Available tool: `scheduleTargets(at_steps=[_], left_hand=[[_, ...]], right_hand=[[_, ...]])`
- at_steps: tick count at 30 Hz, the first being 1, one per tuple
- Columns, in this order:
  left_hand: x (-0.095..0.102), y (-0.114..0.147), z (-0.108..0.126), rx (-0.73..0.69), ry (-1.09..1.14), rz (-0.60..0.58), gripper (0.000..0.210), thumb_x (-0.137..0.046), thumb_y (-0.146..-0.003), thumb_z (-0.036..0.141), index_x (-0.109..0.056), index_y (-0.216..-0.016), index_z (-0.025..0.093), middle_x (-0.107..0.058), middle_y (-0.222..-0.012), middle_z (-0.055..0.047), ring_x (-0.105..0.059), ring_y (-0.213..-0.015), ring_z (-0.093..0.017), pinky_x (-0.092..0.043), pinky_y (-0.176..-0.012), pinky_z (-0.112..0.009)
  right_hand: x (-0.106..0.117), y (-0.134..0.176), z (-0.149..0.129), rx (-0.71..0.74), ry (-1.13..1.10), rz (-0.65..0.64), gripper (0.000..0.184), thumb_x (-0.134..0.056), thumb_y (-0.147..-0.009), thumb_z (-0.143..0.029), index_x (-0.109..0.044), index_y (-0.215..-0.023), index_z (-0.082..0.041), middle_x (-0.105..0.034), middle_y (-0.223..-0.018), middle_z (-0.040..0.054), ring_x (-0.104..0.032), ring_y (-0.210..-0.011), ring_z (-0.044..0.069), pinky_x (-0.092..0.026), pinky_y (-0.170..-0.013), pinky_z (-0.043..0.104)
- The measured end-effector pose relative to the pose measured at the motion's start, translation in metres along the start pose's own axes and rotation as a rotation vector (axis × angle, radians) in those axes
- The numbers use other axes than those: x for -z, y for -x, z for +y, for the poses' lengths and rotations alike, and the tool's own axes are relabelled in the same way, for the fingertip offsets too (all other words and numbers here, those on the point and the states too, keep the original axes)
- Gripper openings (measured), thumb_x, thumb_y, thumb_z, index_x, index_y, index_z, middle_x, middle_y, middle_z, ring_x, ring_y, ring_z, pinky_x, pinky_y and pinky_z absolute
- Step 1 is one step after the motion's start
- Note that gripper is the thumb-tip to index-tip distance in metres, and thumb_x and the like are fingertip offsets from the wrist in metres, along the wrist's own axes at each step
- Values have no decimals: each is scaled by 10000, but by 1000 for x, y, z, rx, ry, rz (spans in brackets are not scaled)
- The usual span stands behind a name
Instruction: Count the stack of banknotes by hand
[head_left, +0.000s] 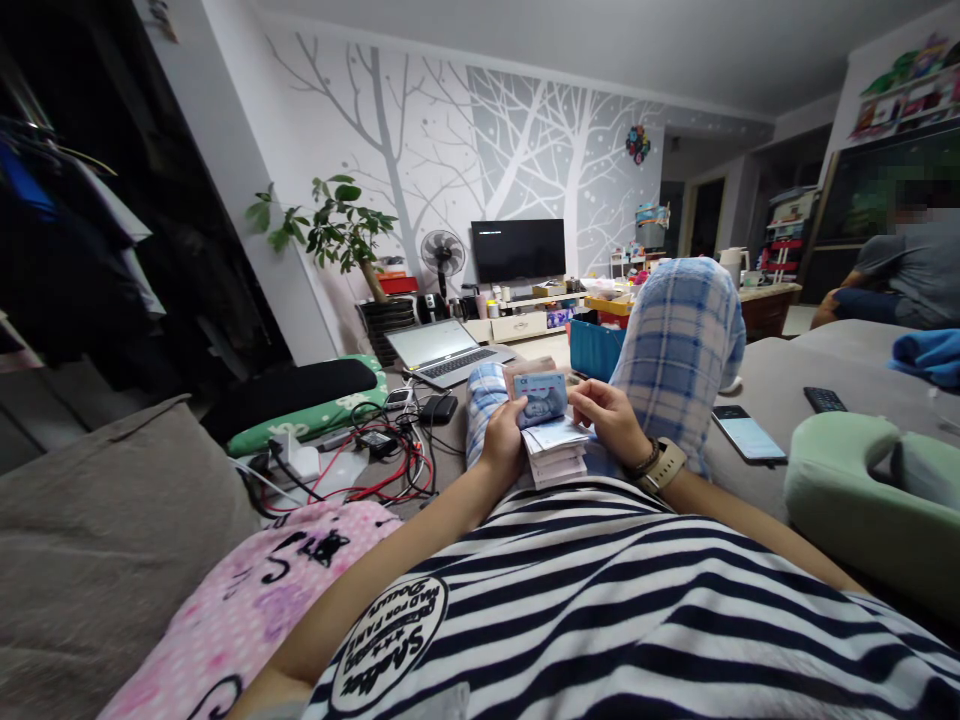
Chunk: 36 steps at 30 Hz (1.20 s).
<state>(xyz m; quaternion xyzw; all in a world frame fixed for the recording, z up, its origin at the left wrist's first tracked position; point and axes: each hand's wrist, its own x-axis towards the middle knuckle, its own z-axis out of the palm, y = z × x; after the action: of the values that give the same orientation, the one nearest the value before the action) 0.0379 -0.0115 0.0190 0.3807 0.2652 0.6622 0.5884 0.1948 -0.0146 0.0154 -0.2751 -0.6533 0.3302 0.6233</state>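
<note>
I lie back on a sofa in a striped shirt and blue plaid trousers. My left hand (501,443) grips a thick stack of banknotes (551,445) held above my lap. One bluish note (541,397) stands folded up at the top of the stack. My right hand (609,418), with a watch on its wrist, pinches the upper notes from the right side. My raised right knee (679,340) stands just behind the hands.
A phone (748,434) and a remote (823,399) lie on the grey sofa at right, beside a green cushion (862,490). At left are an open laptop (444,351), tangled cables and chargers (367,455), and a pink blanket (255,590). Another person (904,270) sits far right.
</note>
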Motion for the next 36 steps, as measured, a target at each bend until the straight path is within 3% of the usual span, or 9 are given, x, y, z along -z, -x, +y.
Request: scheduleTargets(at_steps=[6,12,19,27,36], left_hand=[[-3,10,6,44,-20,-106,214,-710,-611,251,-692,-807,167,-739,-764,-61,-692,-936,-293,-537,-849,-410],[-3,10,5,58,-16,-150,279,-719,-613,244,-706,-878,157,-753,-835,-83,-685,-970,-293,-532,-872,-416],[-1,3,-2,7,-6,-71,166,-708,-621,272,-684,-745,165,-745,-797,-67,-676,-1006,-289,-529,-887,-405],[-1,1,-3,48,57,-45,129,-637,-689,262,-682,-757,163,-740,-790,-78,-685,-985,-278,-536,-881,-403],[1,-1,-4,16,24,-59,80,-629,-679,217,-663,-708,151,-711,-697,-38,-693,-892,-246,-539,-834,-362]], right_hand=[[0,-3,3,-67,-8,48,439,-710,-680,-617,-543,-676,-212,-506,-557,-39,-422,-504,114,-337,-476,258],[2,-2,0,1,49,33,435,-682,-715,-589,-495,-601,-213,-465,-542,-39,-391,-534,117,-322,-517,266],[2,-2,4,22,75,60,395,-665,-748,-564,-508,-631,-221,-448,-577,-31,-396,-559,129,-324,-509,266],[-3,0,-2,-9,-21,62,386,-700,-686,-572,-527,-676,-227,-470,-606,-32,-416,-540,127,-349,-503,271],[-2,1,-2,38,-24,59,335,-666,-753,-525,-566,-686,-212,-473,-583,-38,-417,-539,116,-347,-521,266]])
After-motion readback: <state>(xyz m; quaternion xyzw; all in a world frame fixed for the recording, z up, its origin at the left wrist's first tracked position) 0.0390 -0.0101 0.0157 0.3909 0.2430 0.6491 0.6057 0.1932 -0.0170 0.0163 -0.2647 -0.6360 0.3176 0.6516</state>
